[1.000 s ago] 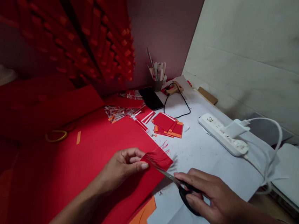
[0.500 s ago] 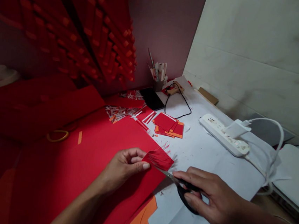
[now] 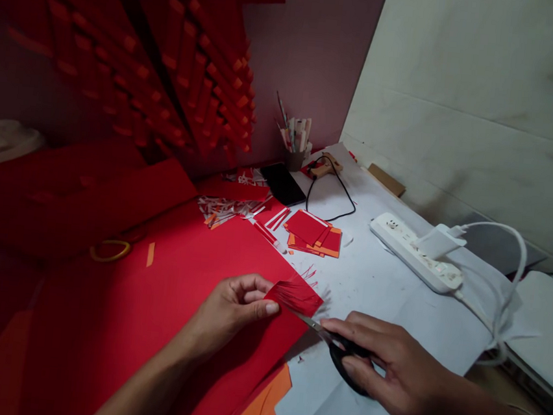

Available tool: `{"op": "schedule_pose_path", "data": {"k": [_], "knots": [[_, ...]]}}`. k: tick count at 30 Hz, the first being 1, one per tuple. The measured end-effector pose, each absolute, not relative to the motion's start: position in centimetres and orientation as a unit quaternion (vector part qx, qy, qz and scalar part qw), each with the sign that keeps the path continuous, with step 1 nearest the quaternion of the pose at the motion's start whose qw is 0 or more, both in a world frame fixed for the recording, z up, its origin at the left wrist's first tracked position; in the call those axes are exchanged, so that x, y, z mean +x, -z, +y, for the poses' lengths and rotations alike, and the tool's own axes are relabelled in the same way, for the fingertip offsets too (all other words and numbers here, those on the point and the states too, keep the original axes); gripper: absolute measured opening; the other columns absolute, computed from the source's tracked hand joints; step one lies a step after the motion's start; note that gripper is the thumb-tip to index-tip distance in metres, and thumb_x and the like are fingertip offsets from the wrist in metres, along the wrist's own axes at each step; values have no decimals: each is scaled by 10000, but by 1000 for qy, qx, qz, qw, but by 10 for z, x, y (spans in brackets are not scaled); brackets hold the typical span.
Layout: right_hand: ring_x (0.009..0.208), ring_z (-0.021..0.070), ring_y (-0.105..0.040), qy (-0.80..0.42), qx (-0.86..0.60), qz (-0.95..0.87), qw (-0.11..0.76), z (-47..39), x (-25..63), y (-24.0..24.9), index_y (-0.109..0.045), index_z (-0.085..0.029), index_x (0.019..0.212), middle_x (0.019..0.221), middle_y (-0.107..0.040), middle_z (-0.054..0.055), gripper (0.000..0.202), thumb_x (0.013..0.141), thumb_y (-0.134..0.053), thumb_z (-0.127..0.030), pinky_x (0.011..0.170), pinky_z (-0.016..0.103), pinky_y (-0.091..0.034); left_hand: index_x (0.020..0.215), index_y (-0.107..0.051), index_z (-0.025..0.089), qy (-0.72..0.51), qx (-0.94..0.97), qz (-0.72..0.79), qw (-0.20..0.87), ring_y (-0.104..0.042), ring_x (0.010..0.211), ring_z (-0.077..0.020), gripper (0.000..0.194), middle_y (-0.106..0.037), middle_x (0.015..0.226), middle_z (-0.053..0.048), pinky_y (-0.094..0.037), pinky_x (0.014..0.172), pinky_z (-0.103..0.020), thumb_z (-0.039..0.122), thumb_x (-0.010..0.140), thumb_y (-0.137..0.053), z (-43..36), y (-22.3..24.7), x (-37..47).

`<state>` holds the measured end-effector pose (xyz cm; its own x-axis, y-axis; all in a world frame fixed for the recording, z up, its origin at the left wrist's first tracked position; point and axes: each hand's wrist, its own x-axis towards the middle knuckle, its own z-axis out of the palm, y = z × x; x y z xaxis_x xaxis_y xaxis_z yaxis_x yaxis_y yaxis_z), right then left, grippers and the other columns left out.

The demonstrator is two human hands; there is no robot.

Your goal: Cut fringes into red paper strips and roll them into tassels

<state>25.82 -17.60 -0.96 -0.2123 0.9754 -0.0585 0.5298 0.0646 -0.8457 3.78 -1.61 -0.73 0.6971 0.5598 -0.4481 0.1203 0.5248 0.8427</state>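
Note:
Between the thumb and fingers of my left hand point(image 3: 243, 301) is a small piece of red paper point(image 3: 297, 294), its far edge cut into many fine strips. My right hand point(image 3: 389, 362) is closed round the black handles of a pair of scissors point(image 3: 347, 361). The blades meet the near edge of the red paper, just right of my left thumb; whether they are parted there is hard to make out. Underneath lies a large red sheet point(image 3: 158, 313). Thin red slivers point(image 3: 309, 274) are scattered just beyond the held piece.
A white power strip point(image 3: 414, 250) with a plugged-in charger stands to the right. Red and orange cards point(image 3: 313, 230), a heap of paper shreds point(image 3: 222, 209), a black phone point(image 3: 283, 182) and a pen cup point(image 3: 294, 157) lie farther back. Red folded-paper work point(image 3: 205, 77) hangs at upper left.
The whole view has shifted very slightly. Both hands, the scissors and the fringed red paper keep almost the same positions relative to one another.

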Motion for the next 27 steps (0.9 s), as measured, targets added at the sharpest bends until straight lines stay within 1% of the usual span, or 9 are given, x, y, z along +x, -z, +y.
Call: {"op": "schedule_pose_path", "data": {"k": [3,7,10,22,27], "knots": [[755,199,-582,-397,-563,-669,281,-173,257,9,-547,-221,1350,893,-601,49,439,918,-531,-145,676,323,-497,786,-690,156,-132,476,360,792,-609,629,-87,261,-744,718,8,-421,634,-197,296,663,-872,-17,7,37],[762,205,-585,-397,-556,-669,291,-173,258,9,-545,-219,1352,899,-600,54,443,917,-521,-140,702,339,-502,815,-701,157,-129,485,355,788,-593,629,-75,255,-745,733,8,-406,640,-190,302,680,-862,-17,7,37],[785,209,-586,-393,-548,-677,295,-174,258,10,-529,-227,1371,910,-605,57,450,930,-501,-136,724,348,-501,797,-701,158,-134,479,357,790,-581,617,-70,262,-737,718,15,-399,633,-185,304,663,-872,-16,7,37],[802,209,-590,-394,-539,-683,296,-176,261,12,-523,-218,1379,923,-613,67,451,937,-493,-131,723,347,-499,784,-699,170,-129,478,360,791,-563,604,-70,247,-724,706,21,-385,617,-186,295,662,-875,-16,10,36],[775,206,-592,-396,-551,-673,294,-173,260,13,-558,-215,1345,906,-619,63,445,910,-518,-130,704,347,-500,789,-699,164,-126,484,363,786,-553,598,-66,256,-722,710,16,-378,614,-184,305,664,-872,-15,11,37]]}}
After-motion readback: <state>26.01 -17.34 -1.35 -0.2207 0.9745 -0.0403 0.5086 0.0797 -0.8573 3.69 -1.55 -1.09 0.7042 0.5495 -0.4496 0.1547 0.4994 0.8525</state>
